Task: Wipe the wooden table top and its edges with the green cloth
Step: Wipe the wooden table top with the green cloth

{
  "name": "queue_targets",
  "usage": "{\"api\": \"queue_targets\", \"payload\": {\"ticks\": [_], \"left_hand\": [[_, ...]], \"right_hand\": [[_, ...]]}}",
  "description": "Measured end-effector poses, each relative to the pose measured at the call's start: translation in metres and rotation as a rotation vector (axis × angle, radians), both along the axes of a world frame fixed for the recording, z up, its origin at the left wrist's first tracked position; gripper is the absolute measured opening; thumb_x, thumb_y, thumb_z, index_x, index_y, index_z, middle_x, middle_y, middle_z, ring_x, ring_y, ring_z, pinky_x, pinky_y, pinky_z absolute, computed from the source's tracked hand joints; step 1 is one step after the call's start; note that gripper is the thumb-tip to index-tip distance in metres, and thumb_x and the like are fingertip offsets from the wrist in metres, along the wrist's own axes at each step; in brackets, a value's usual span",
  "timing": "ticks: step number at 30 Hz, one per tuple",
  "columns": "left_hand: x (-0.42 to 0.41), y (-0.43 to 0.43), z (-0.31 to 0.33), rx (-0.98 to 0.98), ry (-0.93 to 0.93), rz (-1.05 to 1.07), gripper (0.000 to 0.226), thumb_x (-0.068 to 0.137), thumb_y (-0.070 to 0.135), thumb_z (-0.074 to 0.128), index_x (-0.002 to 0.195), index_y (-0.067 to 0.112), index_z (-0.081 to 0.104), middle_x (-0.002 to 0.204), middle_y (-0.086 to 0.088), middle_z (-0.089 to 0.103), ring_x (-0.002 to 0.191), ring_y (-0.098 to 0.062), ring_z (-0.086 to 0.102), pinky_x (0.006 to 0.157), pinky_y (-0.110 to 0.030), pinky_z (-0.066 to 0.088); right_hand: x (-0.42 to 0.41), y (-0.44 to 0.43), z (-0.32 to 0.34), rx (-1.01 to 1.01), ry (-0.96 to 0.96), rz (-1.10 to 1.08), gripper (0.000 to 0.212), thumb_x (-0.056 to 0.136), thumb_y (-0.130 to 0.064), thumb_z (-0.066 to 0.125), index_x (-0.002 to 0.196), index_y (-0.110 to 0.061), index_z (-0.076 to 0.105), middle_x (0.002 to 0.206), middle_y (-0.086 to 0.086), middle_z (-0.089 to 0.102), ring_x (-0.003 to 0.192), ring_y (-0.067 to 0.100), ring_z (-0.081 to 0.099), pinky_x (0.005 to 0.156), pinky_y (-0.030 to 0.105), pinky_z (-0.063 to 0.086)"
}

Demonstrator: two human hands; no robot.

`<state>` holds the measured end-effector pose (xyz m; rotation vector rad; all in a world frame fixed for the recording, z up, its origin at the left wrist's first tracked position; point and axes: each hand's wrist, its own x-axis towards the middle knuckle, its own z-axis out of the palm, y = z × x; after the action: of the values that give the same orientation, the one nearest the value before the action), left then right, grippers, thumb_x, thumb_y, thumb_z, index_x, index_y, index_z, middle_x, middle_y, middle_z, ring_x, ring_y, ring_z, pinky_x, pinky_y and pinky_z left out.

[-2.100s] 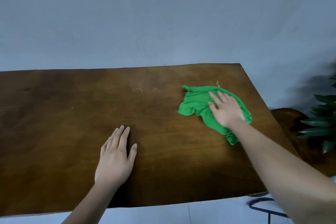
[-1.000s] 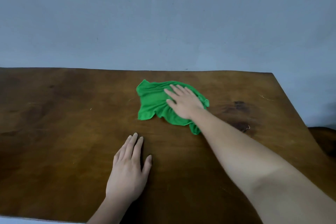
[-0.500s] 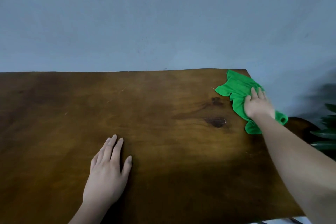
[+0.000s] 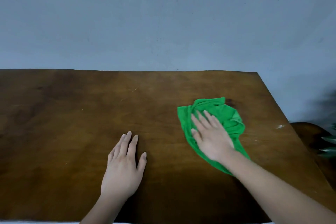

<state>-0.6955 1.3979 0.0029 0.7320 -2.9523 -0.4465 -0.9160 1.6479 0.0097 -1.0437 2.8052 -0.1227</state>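
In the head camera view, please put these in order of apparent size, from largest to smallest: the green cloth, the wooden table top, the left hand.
1. Wooden table top, by far the largest.
2. and 3. Green cloth and left hand look similar; the right hand hides part of the cloth, and the left hand is nearer the camera, so I would not rank them.

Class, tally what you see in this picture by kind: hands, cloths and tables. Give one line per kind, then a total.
Bare hands: 2, left hand flat on the wood, right hand pressing the cloth
Crumpled green cloth: 1
Brown wooden table: 1
Total: 4
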Motion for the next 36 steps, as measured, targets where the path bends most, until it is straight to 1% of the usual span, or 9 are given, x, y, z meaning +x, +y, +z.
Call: {"api": "queue_targets", "payload": {"ticks": [4,7,11,14,18,21,26,31,36], "left_hand": [[0.0,-0.001,-0.004,0.0,0.005,-0.002,0.078,0.108,0.074,0.021,0.174,0.034,0.022,0.184,0.009,0.014,0.17,-0.012,0.003,0.132,-0.037,0.006],[0.002,0.0,-0.005,-0.03,0.005,-0.007,0.083,0.107,0.073,0.018,0.174,0.025,0.026,0.182,0.003,0.023,0.17,-0.014,0.009,0.135,-0.037,0.011],[0.003,0.0,-0.005,-0.031,0.006,0.032,0.088,0.106,0.075,0.016,0.174,0.02,0.025,0.182,0.001,0.024,0.17,-0.015,0.013,0.136,-0.037,0.014],[0.003,-0.001,-0.006,-0.036,0.019,0.025,0.085,0.106,0.077,0.015,0.175,0.027,0.022,0.184,0.007,0.015,0.17,-0.01,0.002,0.135,-0.035,0.009],[0.004,-0.002,-0.007,-0.044,0.031,0.026,0.085,0.105,0.079,0.014,0.176,0.031,0.016,0.184,0.012,0.009,0.168,-0.006,-0.006,0.133,-0.032,0.003],[0.003,-0.002,-0.008,-0.049,0.036,0.024,0.084,0.106,0.078,0.016,0.176,0.031,0.017,0.184,0.011,0.009,0.168,-0.005,-0.006,0.133,-0.032,0.003],[0.004,-0.003,-0.004,-0.044,0.037,0.023,0.081,0.107,0.075,0.02,0.175,0.031,0.021,0.184,0.009,0.015,0.17,-0.01,0.002,0.133,-0.034,0.007],[0.003,-0.001,0.0,-0.025,0.017,0.012,0.077,0.109,0.071,0.026,0.174,0.03,0.024,0.184,0.005,0.017,0.17,-0.016,0.009,0.134,-0.041,0.011],[0.008,0.001,0.001,-0.02,0.027,-0.018,0.073,0.111,0.065,0.028,0.173,0.025,0.03,0.182,-0.001,0.023,0.17,-0.022,0.016,0.135,-0.045,0.017]], "right_hand": [[0.025,-0.092,0.001,-0.028,-0.048,0.31,0.069,0.114,-0.061,0.004,0.178,-0.036,0.003,0.186,-0.01,-0.002,0.171,0.017,-0.016,0.139,0.044,-0.006],[0.029,-0.162,0.005,-0.032,-0.049,0.505,0.063,0.117,-0.051,0.014,0.178,-0.034,0.011,0.186,-0.008,0.005,0.173,0.018,-0.005,0.139,0.045,-0.001],[0.013,-0.235,0.015,-0.009,-0.072,0.594,0.059,0.12,-0.046,0.018,0.178,-0.036,0.014,0.186,-0.008,0.006,0.173,0.016,0.0,0.14,0.048,0.004],[-0.007,-0.263,0.023,0.0,-0.085,0.523,0.059,0.12,-0.051,0.016,0.178,-0.038,0.014,0.187,-0.007,0.004,0.173,0.016,0.0,0.139,0.049,0.004],[-0.039,-0.265,0.032,-0.016,-0.072,0.315,0.062,0.118,-0.058,0.01,0.177,-0.039,0.007,0.187,-0.002,0.002,0.173,0.023,0.003,0.14,0.049,0.002],[-0.066,-0.236,0.037,-0.024,-0.064,0.133,0.065,0.117,-0.06,0.007,0.178,-0.037,0.004,0.187,0.001,0.003,0.173,0.026,0.004,0.14,0.05,0.003],[-0.092,-0.144,0.036,-0.008,-0.053,-0.066,0.065,0.118,-0.057,0.009,0.178,-0.034,0.003,0.187,-0.001,-0.003,0.173,0.021,-0.003,0.14,0.046,0.001],[-0.044,-0.059,0.025,-0.004,-0.054,-0.249,0.067,0.117,-0.057,0.008,0.178,-0.032,0.0,0.187,-0.001,-0.008,0.173,0.022,-0.009,0.14,0.047,-0.001],[0.062,-0.052,0.012,-0.017,-0.07,-0.249,0.069,0.114,-0.057,0.001,0.177,-0.03,-0.006,0.186,0.0,-0.011,0.172,0.025,-0.015,0.139,0.049,-0.005]]}}
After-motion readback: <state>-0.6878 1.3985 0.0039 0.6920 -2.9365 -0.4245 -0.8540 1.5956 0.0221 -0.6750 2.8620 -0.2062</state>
